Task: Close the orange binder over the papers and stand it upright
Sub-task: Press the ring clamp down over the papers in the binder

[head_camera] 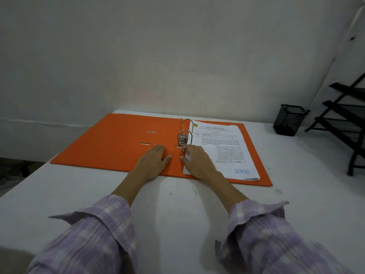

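The orange binder (110, 143) lies flat and wide open on the white table (177, 204). Its metal ring mechanism (184, 135) stands up along the spine. A stack of printed papers (221, 149) sits on the rings over the right cover. My left hand (154, 160) rests palm down on the inside of the binder just left of the spine, fingers apart. My right hand (197, 160) lies on the near left edge of the papers, with its fingertips at the base of the ring mechanism.
A black mesh pen holder (289, 119) stands at the back right of the table. A black wire rack (343, 119) sits at the far right edge. A pale wall runs right behind the table. The table's left edge drops off beside the binder.
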